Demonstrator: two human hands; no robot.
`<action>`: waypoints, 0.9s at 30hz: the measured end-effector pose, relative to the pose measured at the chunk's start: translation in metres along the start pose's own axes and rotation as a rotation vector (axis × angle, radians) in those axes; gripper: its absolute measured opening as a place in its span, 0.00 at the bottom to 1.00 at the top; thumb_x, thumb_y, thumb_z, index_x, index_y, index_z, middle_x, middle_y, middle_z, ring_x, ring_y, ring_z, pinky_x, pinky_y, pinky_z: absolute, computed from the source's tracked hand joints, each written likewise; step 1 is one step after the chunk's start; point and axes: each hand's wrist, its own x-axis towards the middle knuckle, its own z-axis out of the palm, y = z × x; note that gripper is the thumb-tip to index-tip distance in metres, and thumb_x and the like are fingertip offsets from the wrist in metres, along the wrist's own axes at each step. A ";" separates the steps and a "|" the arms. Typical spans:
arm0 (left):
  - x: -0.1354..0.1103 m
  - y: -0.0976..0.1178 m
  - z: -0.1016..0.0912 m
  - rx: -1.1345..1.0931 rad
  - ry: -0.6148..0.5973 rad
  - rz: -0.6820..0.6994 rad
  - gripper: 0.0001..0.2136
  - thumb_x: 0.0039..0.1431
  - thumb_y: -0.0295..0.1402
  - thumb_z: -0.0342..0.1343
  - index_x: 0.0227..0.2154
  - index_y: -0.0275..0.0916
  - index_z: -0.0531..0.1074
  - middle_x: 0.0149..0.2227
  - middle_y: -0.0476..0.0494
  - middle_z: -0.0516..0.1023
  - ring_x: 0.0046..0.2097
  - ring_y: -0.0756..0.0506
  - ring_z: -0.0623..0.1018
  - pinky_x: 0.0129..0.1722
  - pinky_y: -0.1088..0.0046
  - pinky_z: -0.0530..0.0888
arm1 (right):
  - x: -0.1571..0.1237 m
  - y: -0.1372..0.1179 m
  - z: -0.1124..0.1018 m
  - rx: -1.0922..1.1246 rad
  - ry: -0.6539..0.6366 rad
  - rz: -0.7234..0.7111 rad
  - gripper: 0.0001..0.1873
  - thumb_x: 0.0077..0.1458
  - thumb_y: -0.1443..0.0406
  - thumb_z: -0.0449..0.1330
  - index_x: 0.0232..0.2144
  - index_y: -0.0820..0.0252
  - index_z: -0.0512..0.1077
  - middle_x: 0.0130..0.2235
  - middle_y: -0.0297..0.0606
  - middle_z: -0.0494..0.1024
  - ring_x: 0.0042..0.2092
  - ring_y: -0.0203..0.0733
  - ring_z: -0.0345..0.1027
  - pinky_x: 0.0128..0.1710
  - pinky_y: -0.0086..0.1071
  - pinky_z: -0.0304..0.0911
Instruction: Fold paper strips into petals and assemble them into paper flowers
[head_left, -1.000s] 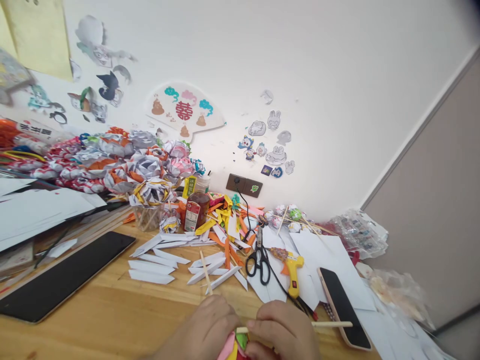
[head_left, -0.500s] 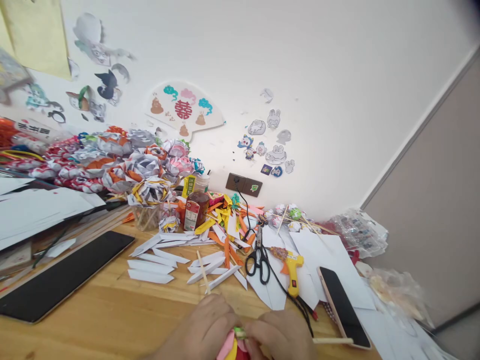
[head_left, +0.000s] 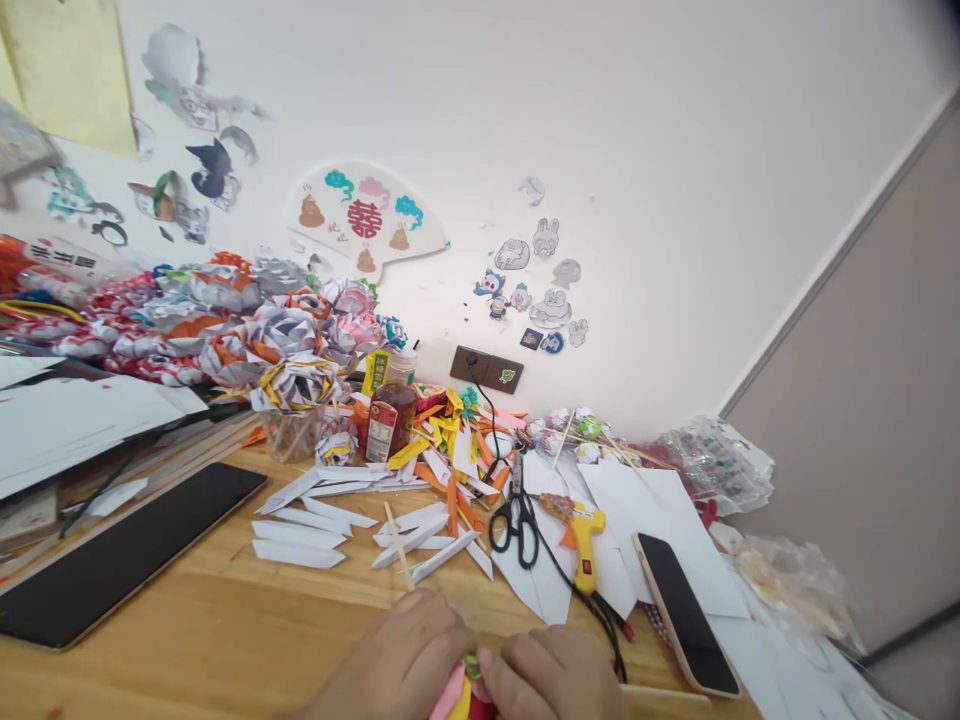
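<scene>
At the bottom edge of the head view, my left hand (head_left: pixel 411 650) and my right hand (head_left: pixel 551 672) are close together, fingers closed on a small paper piece (head_left: pixel 459 690) in pink, yellow, red and green. Its lower part is cut off by the frame, and the fingertips are partly hidden. A thin wooden stick (head_left: pixel 399 545) juts up beyond my left hand; whether that hand grips it cannot be seen. Another pale stick (head_left: pixel 667 700) extends rightward from beside my right hand. Folded white paper strips (head_left: pixel 300 545) lie just beyond the hands.
Black scissors (head_left: pixel 515 525) and a yellow glue gun (head_left: pixel 587 550) with its cable lie ahead on white paper. A phone (head_left: pixel 686 612) is at right, a black tablet-like slab (head_left: pixel 135 550) at left. Paper flowers (head_left: pixel 277 340) and a brown bottle (head_left: pixel 390 420) stand near the wall.
My right hand has shifted slightly left, and its fingers have moved on the paper piece's green top. The stick by my left hand leans a little further left. The view moved slightly.
</scene>
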 end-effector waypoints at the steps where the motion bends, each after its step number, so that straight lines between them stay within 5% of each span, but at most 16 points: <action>1: 0.000 -0.001 0.000 -0.007 0.016 0.027 0.10 0.67 0.32 0.39 0.35 0.39 0.66 0.25 0.47 0.71 0.26 0.46 0.70 0.27 0.71 0.64 | -0.001 0.000 0.001 0.000 -0.007 0.005 0.14 0.64 0.72 0.48 0.31 0.61 0.71 0.18 0.30 0.67 0.17 0.32 0.59 0.16 0.28 0.50; 14: 0.000 0.000 0.001 -0.047 0.029 0.068 0.15 0.69 0.35 0.35 0.34 0.40 0.66 0.24 0.48 0.70 0.25 0.47 0.67 0.26 0.71 0.63 | -0.012 -0.003 0.015 0.048 -0.025 0.070 0.18 0.64 0.70 0.47 0.21 0.57 0.63 0.15 0.24 0.63 0.14 0.29 0.53 0.15 0.26 0.46; 22: -0.012 -0.010 0.013 -0.034 0.053 0.027 0.18 0.69 0.36 0.33 0.32 0.40 0.67 0.24 0.47 0.70 0.25 0.47 0.68 0.27 0.70 0.64 | -0.019 -0.001 0.011 -0.022 -0.090 -0.024 0.06 0.61 0.70 0.53 0.32 0.59 0.68 0.18 0.27 0.68 0.15 0.33 0.58 0.16 0.29 0.46; 27: -0.015 -0.011 0.015 -0.023 0.050 -0.033 0.16 0.68 0.37 0.37 0.30 0.41 0.67 0.23 0.49 0.69 0.25 0.47 0.68 0.27 0.70 0.65 | -0.010 0.000 0.009 -0.026 -0.038 -0.031 0.12 0.64 0.73 0.46 0.33 0.61 0.68 0.17 0.28 0.68 0.14 0.34 0.58 0.15 0.30 0.47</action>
